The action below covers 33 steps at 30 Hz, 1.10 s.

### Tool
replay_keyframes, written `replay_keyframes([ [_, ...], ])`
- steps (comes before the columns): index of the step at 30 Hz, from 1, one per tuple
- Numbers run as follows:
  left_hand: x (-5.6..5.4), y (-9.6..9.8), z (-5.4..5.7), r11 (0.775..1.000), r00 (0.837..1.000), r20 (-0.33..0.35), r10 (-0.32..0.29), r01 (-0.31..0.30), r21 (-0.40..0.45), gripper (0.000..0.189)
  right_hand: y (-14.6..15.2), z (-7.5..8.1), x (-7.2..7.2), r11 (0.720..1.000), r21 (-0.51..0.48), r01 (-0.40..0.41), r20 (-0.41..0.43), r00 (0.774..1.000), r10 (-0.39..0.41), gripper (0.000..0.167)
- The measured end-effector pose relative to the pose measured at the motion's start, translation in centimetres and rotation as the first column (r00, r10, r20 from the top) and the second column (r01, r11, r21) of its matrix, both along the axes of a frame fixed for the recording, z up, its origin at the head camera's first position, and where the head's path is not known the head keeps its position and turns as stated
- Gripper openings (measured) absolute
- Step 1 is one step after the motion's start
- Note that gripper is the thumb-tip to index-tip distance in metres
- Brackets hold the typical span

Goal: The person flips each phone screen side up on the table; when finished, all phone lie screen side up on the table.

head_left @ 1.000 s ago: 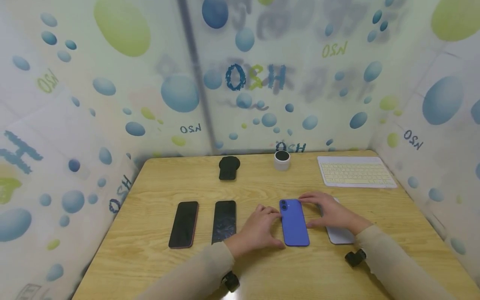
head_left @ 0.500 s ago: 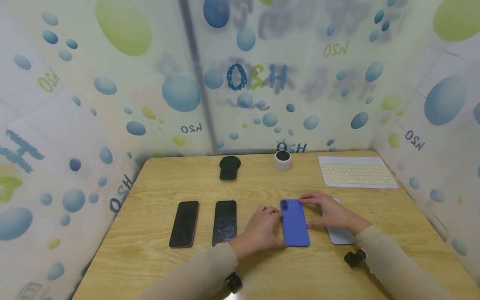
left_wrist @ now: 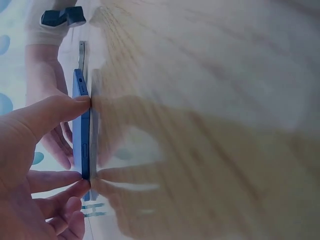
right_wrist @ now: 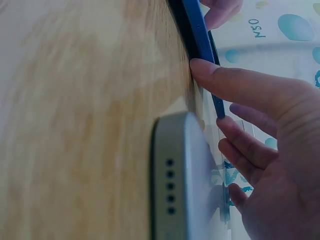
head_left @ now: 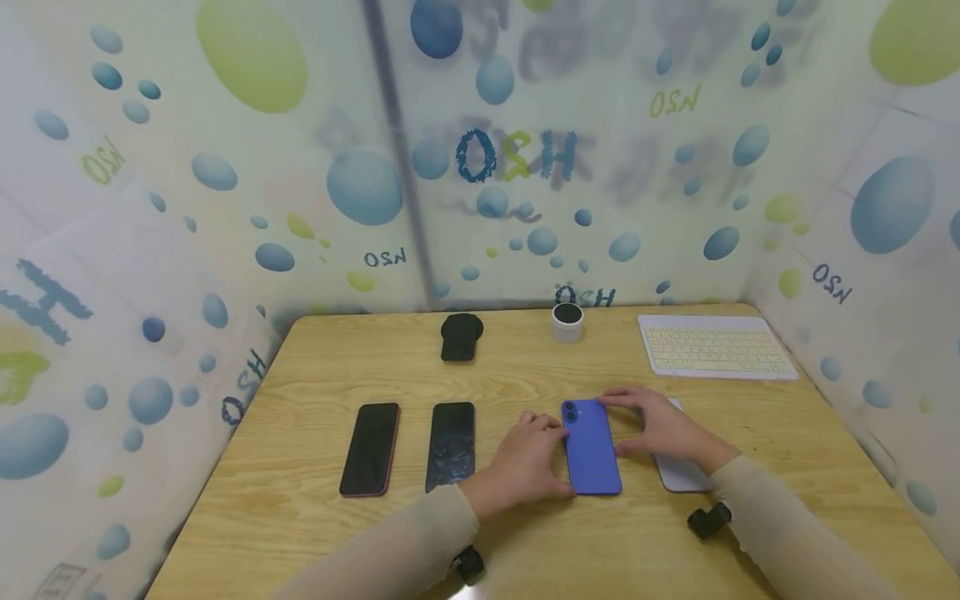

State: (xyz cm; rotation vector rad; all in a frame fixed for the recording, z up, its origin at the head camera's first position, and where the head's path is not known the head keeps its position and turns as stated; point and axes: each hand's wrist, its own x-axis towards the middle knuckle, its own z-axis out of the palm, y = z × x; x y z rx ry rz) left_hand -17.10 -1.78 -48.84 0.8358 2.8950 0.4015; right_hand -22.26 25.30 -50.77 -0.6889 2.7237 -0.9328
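A blue smartphone (head_left: 594, 454) lies back side up on the wooden table, its camera lenses at the upper left corner. My left hand (head_left: 523, 460) touches it from the left, thumb at the lower left corner and fingertips on the upper part of the long edge. From the other side my right hand (head_left: 663, 425) meets it, thumb (right_wrist: 220, 72) on the right edge and fingertips by the top right corner. Both hands have extended, relaxed fingers. Under my right hand a pale smartphone (head_left: 681, 477) is partly hidden; its end with small holes shows close up in the right wrist view.
Two dark-screened smartphones lie to the left, one with a reddish rim (head_left: 370, 450) and a black one (head_left: 451, 446) partly behind my left forearm. Farther back stand a black stand-like object (head_left: 461, 337), a small white cylinder with a dark top (head_left: 567, 323) and a white keyboard (head_left: 716, 346).
My left hand has shifted slightly to the right, closer against the blue smartphone. The right hand and the smartphones stay nearly in place; the head view drifts a little.
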Motion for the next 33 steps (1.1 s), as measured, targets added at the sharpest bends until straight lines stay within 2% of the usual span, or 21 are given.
replay_keyframes([
  [11,-0.4,-0.3,-0.5,1.0,1.0,0.006,-0.021,0.021,-0.006,0.087,-0.1,0.3,0.1,0.997,-0.076,0.013,-0.041,0.999,-0.016,0.078],
  [18,-0.4,-0.6,-0.8,0.999,0.999,0.025,-0.023,0.022,0.03,0.087,-0.3,0.8,-0.1,0.992,-0.13,-0.005,-0.051,0.999,-0.002,0.08],
  [25,-0.5,-1.1,-0.6,0.998,0.999,0.035,-0.034,0.032,0.058,0.086,-0.9,1.1,-0.3,0.986,-0.16,-0.041,-0.098,0.995,0.026,0.078],
  [33,-0.6,-1.4,-0.5,0.997,0.998,0.056,-0.037,0.033,0.07,0.086,-1.6,1.8,-0.4,0.985,-0.163,-0.062,-0.108,0.993,0.045,0.079],
])
